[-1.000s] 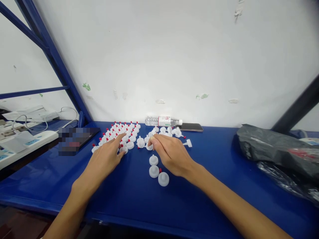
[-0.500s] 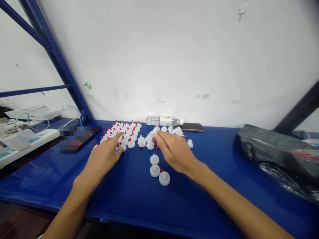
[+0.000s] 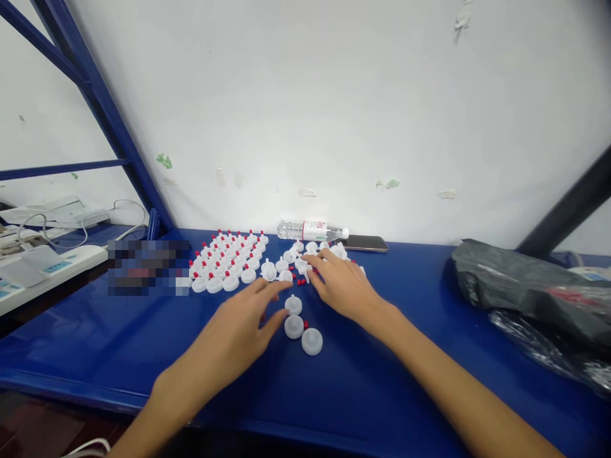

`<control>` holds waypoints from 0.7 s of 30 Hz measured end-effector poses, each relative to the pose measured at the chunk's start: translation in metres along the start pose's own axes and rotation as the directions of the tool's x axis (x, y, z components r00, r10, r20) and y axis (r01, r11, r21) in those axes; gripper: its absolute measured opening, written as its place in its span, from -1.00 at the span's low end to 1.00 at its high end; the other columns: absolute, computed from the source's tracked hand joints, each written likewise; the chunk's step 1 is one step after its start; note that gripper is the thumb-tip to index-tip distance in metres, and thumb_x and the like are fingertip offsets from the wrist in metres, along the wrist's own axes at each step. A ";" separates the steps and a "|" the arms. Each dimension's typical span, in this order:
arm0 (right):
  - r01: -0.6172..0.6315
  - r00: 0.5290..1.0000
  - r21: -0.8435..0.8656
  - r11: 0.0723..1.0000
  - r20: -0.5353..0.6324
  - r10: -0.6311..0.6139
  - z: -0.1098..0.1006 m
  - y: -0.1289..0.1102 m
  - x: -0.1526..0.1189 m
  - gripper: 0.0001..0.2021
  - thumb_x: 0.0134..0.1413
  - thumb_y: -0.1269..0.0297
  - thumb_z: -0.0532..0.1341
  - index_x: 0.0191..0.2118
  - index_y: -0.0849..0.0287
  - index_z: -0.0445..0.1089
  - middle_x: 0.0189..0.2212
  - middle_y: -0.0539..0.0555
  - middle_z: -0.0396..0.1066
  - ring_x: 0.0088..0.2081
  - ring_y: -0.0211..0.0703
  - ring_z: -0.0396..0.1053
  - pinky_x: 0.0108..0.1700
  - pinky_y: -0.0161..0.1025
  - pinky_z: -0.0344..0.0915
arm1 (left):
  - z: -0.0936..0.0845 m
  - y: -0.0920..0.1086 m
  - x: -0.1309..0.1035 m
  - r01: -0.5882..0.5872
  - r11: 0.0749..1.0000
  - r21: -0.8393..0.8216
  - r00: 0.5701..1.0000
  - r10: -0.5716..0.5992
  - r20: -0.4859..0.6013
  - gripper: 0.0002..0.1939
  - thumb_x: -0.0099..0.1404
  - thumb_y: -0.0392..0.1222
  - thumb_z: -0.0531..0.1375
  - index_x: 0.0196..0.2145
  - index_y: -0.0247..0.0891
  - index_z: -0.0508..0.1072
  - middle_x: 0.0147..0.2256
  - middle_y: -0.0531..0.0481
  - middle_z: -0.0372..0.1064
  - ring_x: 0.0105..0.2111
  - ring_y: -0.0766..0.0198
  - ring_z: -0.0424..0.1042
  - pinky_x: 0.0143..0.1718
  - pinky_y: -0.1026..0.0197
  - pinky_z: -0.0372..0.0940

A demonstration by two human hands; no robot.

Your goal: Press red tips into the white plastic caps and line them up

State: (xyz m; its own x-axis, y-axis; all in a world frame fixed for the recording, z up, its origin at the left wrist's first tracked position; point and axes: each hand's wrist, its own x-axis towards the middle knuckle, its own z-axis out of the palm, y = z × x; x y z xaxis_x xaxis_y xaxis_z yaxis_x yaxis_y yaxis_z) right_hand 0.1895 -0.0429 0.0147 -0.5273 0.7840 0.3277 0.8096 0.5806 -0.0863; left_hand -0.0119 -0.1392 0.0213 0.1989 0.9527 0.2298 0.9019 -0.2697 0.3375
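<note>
My left hand (image 3: 241,318) is open, thumb and fingers apart, just left of a white nozzle cap (image 3: 293,305). Two more white caps, one of them a round cap (image 3: 312,341), lie nearer me, with a small red tip (image 3: 306,325) beside them. Over the loose pile at the centre, my right hand (image 3: 346,286) has its fingers spread. Its fingertips are close to a white cap (image 3: 301,263); whether they touch it I cannot tell. Small red tips (image 3: 300,281) lie under and beside this hand. To the left, white caps with red tips (image 3: 231,282) stand upright in rows.
A clear water bottle (image 3: 312,230) lies on its side by the wall, with a phone (image 3: 365,243) to its right. A dark plastic bag (image 3: 515,286) sits on the right of the blue table (image 3: 382,381). White power strips (image 3: 57,270) and cables are at left.
My left hand has moved right, from the rows of red-tipped caps toward the loose caps in the middle. The pinched fingers of my right hand have spread apart over the pile.
</note>
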 end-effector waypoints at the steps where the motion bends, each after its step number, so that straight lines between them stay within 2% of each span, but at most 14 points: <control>1: 0.003 1.000 -0.016 1.000 0.026 -0.003 0.002 0.000 -0.001 -0.60 0.40 0.23 0.01 0.28 0.04 0.27 0.04 0.16 0.40 -0.19 -0.04 0.50 -0.27 -0.21 0.26 | 0.005 0.004 0.000 -0.017 1.000 -0.016 0.999 0.018 0.031 -0.58 0.46 -0.07 0.05 0.24 0.02 0.31 -0.03 -0.02 0.41 -0.19 0.18 0.48 -0.17 0.15 0.33; 3: 0.012 0.998 -0.025 1.000 0.063 -0.010 0.004 0.000 -0.001 -0.60 0.40 0.21 0.02 0.27 0.06 0.27 0.03 0.19 0.39 -0.20 -0.03 0.50 -0.25 -0.19 0.27 | 0.013 0.008 0.002 -0.027 1.000 -0.015 0.998 0.028 0.058 -0.56 0.48 -0.09 0.01 0.27 0.04 0.27 -0.01 -0.04 0.39 -0.17 0.16 0.48 -0.18 0.13 0.32; 6: 0.011 0.998 0.001 1.000 0.062 -0.011 0.006 0.002 -0.001 -0.66 0.40 0.19 0.03 0.18 0.08 0.34 -0.01 0.19 0.39 -0.20 0.00 0.49 -0.27 -0.19 0.26 | 0.018 0.004 0.004 -0.032 0.999 -0.026 0.998 0.033 0.055 -0.59 0.49 -0.10 0.00 0.23 0.03 0.32 -0.01 -0.04 0.37 -0.18 0.17 0.48 -0.19 0.14 0.30; 12: -0.015 1.000 0.075 0.997 0.014 0.014 0.004 0.005 0.001 -0.78 0.38 0.15 0.08 -0.07 0.08 0.42 -0.10 0.13 0.43 -0.23 -0.07 0.45 -0.33 -0.23 0.15 | 0.019 -0.004 0.011 -0.007 0.999 -0.041 0.999 0.009 0.048 -0.75 0.47 -0.08 0.02 -0.04 -0.06 0.45 -0.11 -0.02 0.41 -0.24 0.17 0.44 -0.25 0.14 0.25; 15: -0.045 0.999 0.171 0.984 -0.018 0.049 0.000 0.005 0.002 -0.86 0.30 0.19 0.15 -0.19 0.10 0.39 -0.16 0.07 0.44 -0.26 -0.12 0.41 -0.35 -0.25 0.08 | 0.017 -0.007 0.012 0.014 0.999 -0.050 0.998 -0.012 0.054 -0.82 0.45 -0.11 0.04 -0.16 -0.09 0.44 -0.18 0.03 0.42 -0.29 0.21 0.41 -0.26 0.15 0.22; 21: -0.098 0.993 0.366 0.925 -0.032 0.117 -0.005 0.003 0.006 -0.89 0.19 0.22 0.18 -0.33 0.11 0.32 -0.39 -0.02 0.47 -0.37 -0.19 0.35 -0.37 -0.27 0.02 | 0.014 -0.014 0.013 0.042 0.997 -0.059 0.997 -0.038 0.066 -0.86 0.43 -0.10 0.08 -0.19 -0.09 0.42 -0.22 0.06 0.45 -0.32 0.23 0.41 -0.29 0.16 0.18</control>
State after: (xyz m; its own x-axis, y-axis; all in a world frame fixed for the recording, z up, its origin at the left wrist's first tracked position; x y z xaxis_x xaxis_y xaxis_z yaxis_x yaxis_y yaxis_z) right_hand 0.1900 -0.0381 0.0209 -0.4204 0.8392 0.3449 0.7061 0.5413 -0.4565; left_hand -0.0169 -0.1209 0.0069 0.1893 0.9694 0.1565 0.8853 -0.2374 0.3999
